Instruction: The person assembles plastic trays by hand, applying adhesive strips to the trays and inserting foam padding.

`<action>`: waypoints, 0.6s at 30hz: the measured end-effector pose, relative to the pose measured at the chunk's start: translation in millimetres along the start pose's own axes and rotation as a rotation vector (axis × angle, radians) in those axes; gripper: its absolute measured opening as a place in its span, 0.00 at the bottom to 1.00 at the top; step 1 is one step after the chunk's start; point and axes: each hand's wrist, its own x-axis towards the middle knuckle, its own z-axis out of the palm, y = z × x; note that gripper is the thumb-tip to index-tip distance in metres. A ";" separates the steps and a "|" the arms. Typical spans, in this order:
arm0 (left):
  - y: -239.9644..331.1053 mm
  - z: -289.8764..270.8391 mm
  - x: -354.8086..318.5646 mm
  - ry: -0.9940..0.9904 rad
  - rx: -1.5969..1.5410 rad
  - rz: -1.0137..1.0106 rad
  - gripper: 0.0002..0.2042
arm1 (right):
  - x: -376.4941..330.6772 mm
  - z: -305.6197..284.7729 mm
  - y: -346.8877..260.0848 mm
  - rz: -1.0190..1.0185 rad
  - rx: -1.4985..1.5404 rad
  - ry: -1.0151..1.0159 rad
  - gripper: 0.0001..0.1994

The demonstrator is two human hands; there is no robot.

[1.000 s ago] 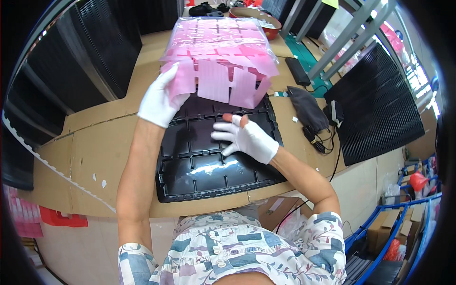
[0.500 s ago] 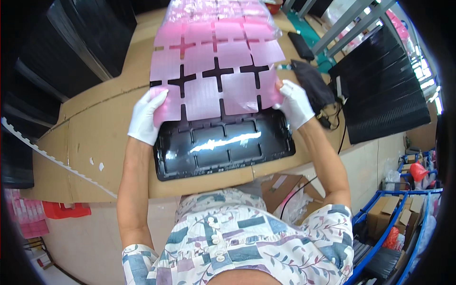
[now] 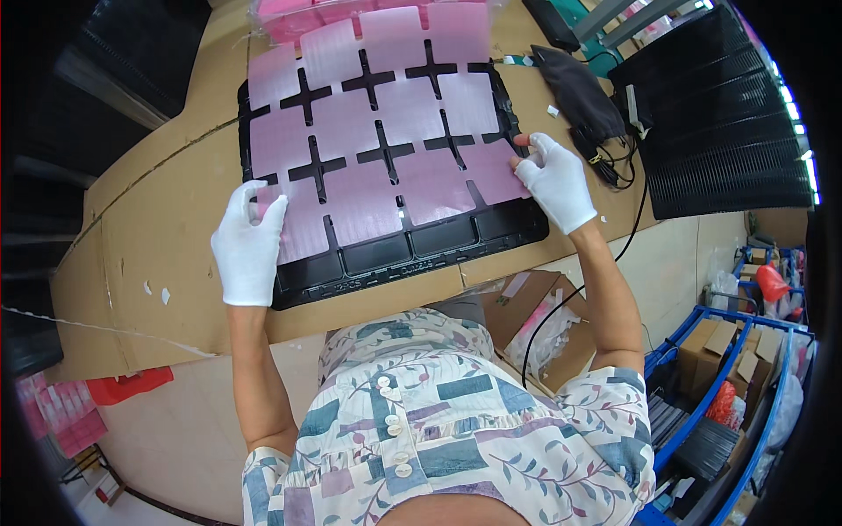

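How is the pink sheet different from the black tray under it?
The pink sheet is thin, pale and translucent, cut into connected squares with cross-shaped gaps; the black tray is dark, glossy and rigid, with moulded compartments. The pink sheet is held at its near corners by the left hand and right hand; the black tray lies on the cardboard-covered table. Both are about equally wide.

A pink sheet [image 3: 386, 140] with cross-shaped holes lies over a black tray [image 3: 412, 250] on a brown tabletop [image 3: 158, 237]. The left hand [image 3: 248, 250], in a white glove, pinches the sheet's corner at 8 o'clock. The right hand [image 3: 555, 180], gloved too, pinches the sheet's edge at 3 o'clock. A dark pouch [image 3: 579, 92] lies at 1 o'clock, near the tray.
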 end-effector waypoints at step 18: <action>-2.3 -7.1 -33.1 -0.011 0.205 0.039 0.23 | -34.7 5.0 7.4 -0.047 -0.207 0.070 0.20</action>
